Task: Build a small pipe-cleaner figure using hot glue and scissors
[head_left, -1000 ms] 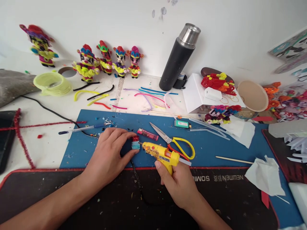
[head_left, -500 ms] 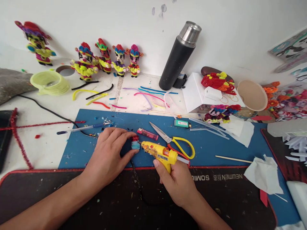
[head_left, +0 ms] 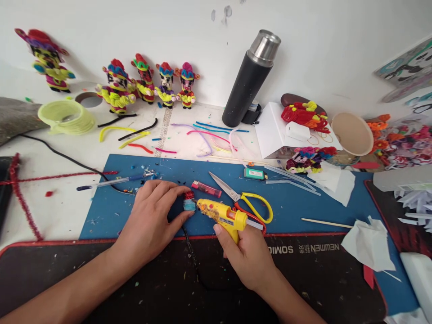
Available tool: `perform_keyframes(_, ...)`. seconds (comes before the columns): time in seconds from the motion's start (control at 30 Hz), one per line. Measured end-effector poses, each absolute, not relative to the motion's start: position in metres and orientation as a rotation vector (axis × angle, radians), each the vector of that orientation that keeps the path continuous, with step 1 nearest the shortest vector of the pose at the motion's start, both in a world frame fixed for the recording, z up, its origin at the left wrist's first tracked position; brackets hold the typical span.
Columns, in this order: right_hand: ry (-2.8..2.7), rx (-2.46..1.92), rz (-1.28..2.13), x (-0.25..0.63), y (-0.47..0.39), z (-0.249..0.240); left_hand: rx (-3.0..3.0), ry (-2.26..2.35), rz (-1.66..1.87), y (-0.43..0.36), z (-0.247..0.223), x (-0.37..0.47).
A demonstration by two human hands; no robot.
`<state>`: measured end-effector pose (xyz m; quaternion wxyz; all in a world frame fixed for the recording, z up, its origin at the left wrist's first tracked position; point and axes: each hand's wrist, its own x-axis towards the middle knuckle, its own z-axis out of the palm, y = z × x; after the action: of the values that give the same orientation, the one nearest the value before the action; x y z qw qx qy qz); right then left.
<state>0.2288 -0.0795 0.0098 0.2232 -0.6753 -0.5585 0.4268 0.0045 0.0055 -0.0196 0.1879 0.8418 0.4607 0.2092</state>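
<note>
Between the thumb and forefinger of my left hand point(head_left: 153, 213) is a small red and light-blue fuzzy piece point(head_left: 189, 203), apparently made of pipe cleaner. My right hand point(head_left: 248, 252) is wrapped round the handle of a yellow hot glue gun point(head_left: 221, 216), with a clear glue stick at its back end. The gun's nozzle points left and sits at the piece's right side; whether they touch I cannot tell. Scissors point(head_left: 243, 200) with yellow and red handles lie just behind the gun, beside a pink lighter point(head_left: 206, 189).
A blue mat point(head_left: 290, 207) lies behind a dark desk pad point(head_left: 151, 288). Pipe-cleaner figures point(head_left: 118, 87) line the wall near a black thermos point(head_left: 248, 85). Cut pipe cleaners point(head_left: 205, 130), a pen point(head_left: 114, 181), a green lighter point(head_left: 254, 173) and crumpled tissue point(head_left: 369, 245) lie around.
The whole view has shifted slightly, so everything appears a little further left. Both hands keep their hold, and the nozzle stays by the piece.
</note>
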Motion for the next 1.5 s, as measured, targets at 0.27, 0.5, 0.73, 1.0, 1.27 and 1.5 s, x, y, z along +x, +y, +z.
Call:
perform_keyframes(0.27, -1.555, -1.893, 1.16, 0.229, -0.0805, 0.0088, 2.381, 1.282, 0.605, 0.006, -0.0203, 0.0045)
perform_keyframes(0.5, -1.563, -1.881, 1.155, 0.2284, -0.0799, 0.0092, 2.384, 1.277, 0.596, 0.0054, -0.0187, 0.0044)
perform_keyframes(0.73, -1.563, -1.902, 1.153, 0.2287, -0.0795, 0.0089, 2.386, 1.27, 0.607, 0.0061, -0.0181, 0.0052)
perform_keyframes(1.0, -1.601, -1.953, 1.131, 0.2265, -0.0792, 0.0119, 2.404, 1.272, 0.589, 0.0057, -0.0188, 0.0048)
perform_keyframes(1.27, -1.609, -1.958, 1.122, 0.2269, -0.0779, 0.0126, 2.409, 1.265, 0.6, 0.0064, -0.0192, 0.0052)
perform_keyframes(1.5, -1.624, -1.962, 1.109, 0.2265, -0.0783, 0.0126, 2.413, 1.272, 0.595, 0.0055, -0.0196, 0.005)
